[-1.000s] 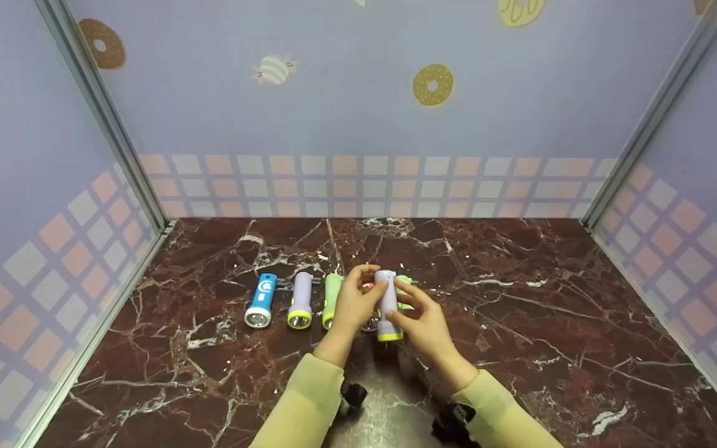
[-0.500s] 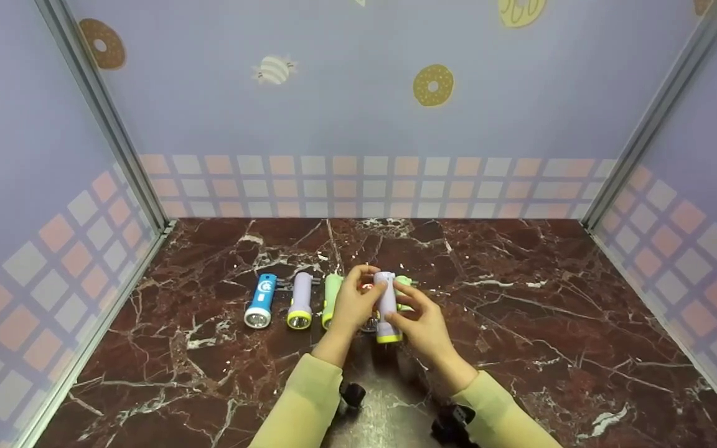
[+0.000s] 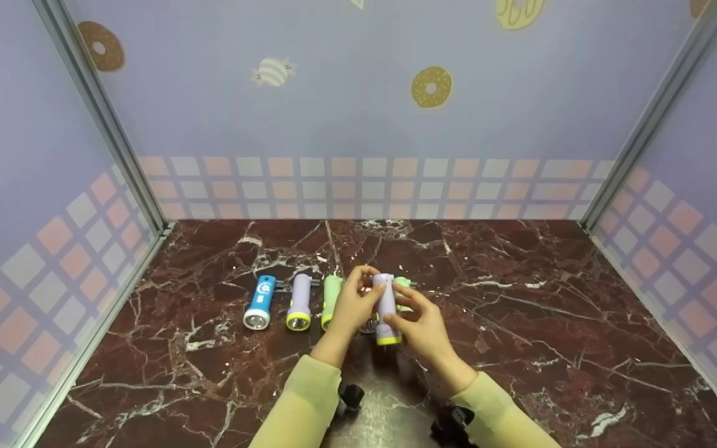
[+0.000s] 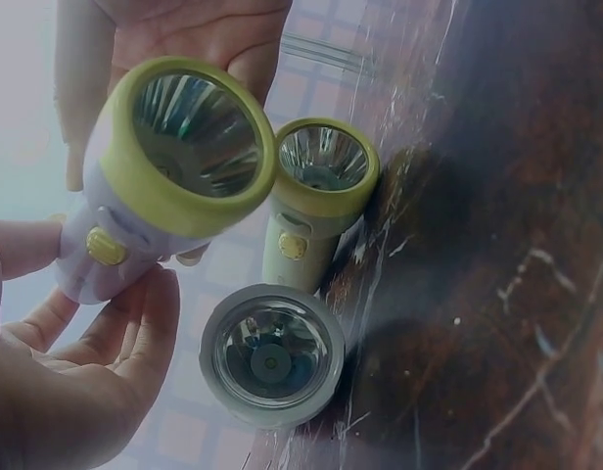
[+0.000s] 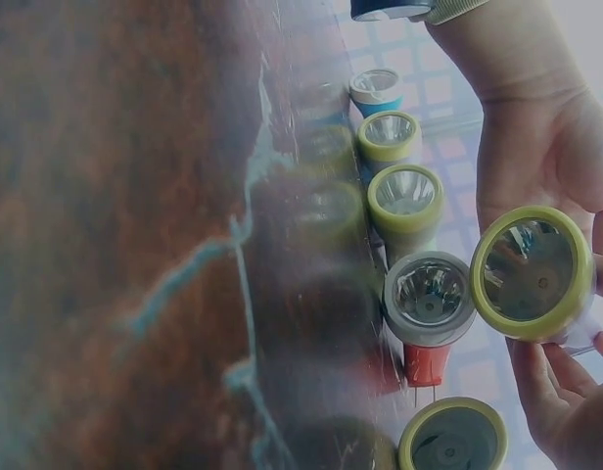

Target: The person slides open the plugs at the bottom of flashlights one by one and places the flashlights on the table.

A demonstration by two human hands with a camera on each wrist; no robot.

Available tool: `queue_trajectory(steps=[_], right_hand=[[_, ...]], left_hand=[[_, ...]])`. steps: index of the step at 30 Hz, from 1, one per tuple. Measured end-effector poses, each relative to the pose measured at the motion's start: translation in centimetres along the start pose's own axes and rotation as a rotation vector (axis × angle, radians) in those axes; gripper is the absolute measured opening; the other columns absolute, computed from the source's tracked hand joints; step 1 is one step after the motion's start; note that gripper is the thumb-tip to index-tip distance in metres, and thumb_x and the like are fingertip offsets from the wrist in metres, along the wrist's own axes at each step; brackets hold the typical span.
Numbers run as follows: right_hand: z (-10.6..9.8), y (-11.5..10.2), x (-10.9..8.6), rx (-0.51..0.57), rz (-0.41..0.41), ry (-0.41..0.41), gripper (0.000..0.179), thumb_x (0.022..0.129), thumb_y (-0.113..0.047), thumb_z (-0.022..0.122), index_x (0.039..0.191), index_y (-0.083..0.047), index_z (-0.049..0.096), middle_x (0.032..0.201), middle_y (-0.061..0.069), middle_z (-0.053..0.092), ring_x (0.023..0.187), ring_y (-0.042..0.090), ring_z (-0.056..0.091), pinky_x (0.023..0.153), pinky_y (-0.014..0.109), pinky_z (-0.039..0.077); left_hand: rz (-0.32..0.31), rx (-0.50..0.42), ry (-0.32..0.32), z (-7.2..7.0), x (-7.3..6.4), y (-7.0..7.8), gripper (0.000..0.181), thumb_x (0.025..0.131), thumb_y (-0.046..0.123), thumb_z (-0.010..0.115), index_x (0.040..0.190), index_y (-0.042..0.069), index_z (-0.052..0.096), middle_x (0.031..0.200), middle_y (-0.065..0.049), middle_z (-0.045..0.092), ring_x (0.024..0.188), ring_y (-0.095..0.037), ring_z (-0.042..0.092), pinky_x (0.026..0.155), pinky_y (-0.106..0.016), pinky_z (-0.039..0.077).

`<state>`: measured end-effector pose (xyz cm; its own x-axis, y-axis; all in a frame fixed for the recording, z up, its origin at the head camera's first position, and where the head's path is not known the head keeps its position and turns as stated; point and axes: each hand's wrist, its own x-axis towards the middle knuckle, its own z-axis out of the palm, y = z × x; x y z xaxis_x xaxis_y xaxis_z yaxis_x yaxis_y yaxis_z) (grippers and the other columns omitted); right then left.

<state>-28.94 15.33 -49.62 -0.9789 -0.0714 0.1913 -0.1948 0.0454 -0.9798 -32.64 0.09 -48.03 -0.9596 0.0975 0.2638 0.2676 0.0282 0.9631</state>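
Observation:
A lavender flashlight point(image 3: 386, 308) with a yellow-green rim is held raised above the table, its lens end toward the person. My left hand point(image 3: 355, 305) pinches its tail end between thumb and fingers. Lower on the barrel, my right hand point(image 3: 422, 320) grips it from the right side. A yellow switch point(image 4: 106, 246) shows on its barrel in the left wrist view. Just behind the held flashlight is a red flashlight point(image 5: 426, 364) with a grey rim, mostly hidden by my hands in the head view. To its right lies a green flashlight point(image 3: 403, 286), partly covered by my right hand.
Leftward along the row lie another green flashlight point(image 3: 332, 295), a second lavender flashlight point(image 3: 300, 298) and a blue flashlight point(image 3: 261, 298) with a white rim. They rest on a dark red marbled table point(image 3: 165, 354). Patterned walls point(image 3: 358, 124) enclose the table's back and sides.
Both hands keep their hold on the lavender flashlight, which has shifted only very slightly left and down. The head view has tilted a little. The row of flashlights stays in place.

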Motion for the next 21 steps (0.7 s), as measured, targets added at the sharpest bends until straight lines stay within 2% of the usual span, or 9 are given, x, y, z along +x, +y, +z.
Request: queue_trajectory(steps=[4, 12, 21], right_hand=[[0.02, 0.05, -0.04, -0.007, -0.005, -0.002, 0.058, 0.088, 0.004, 0.072, 0.143, 0.002, 0.055, 0.127, 0.034, 0.065, 0.098, 0.035, 0.074, 0.080, 0.034, 0.062], [0.03, 0.09, -0.10, -0.022, -0.011, -0.003, 0.058, 0.088, 0.004, 0.072, 0.143, 0.002, 0.056, 0.127, 0.034, 0.065, 0.098, 0.036, 0.074, 0.080, 0.034, 0.062], [0.04, 0.07, -0.04, -0.028, -0.016, -0.002, 0.058, 0.086, 0.005, 0.073, 0.142, 0.001, 0.058, 0.129, 0.033, 0.065, 0.098, 0.036, 0.074, 0.079, 0.031, 0.061]], left_hand=[[0.016, -0.006, 0.003, -0.04, -0.05, 0.07, 0.026, 0.094, 0.003, 0.065, 0.117, -0.004, 0.055, 0.109, -0.029, 0.068, 0.075, -0.011, 0.057, 0.061, -0.025, 0.048], [-0.008, 0.003, 0.021, 0.08, 0.12, -0.01, 0.025, 0.092, 0.000, 0.064, 0.115, -0.005, 0.056, 0.107, -0.029, 0.069, 0.075, -0.009, 0.057, 0.059, -0.022, 0.048], [0.010, 0.001, 0.025, 0.11, 0.08, 0.09, 0.024, 0.092, -0.002, 0.064, 0.114, -0.006, 0.057, 0.105, -0.028, 0.069, 0.076, -0.008, 0.056, 0.067, -0.022, 0.048]])
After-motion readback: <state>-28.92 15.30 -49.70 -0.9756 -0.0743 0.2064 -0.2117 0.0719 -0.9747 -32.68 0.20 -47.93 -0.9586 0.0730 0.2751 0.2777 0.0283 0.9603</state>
